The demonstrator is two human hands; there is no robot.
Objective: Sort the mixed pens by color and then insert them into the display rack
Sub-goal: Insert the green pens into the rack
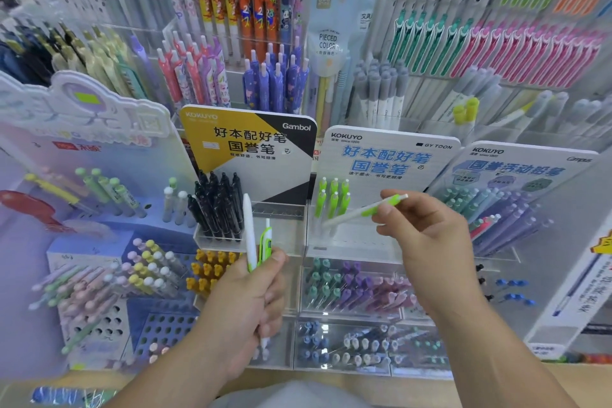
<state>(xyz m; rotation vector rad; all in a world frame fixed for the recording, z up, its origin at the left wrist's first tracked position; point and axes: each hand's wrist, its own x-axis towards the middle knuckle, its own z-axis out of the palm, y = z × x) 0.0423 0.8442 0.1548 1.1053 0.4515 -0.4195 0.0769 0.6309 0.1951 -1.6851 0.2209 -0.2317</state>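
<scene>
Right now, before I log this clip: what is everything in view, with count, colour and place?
green pens: about six, lime green, upright in the clear rack under the pale blue sign
black pens: many, black, under the yellow and black sign
mustard pens: several, mustard yellow, below the black pens
pastel pens: many, pink, yellow and green, perforated stand at left
teal and purple pens: many, teal and purple, at right
single pen: one, white and green, in the right hand
held pens: at least two, white and green-white, in the left hand
left hand: one, grips the held pens
right hand: one, pinches the single pen
</scene>
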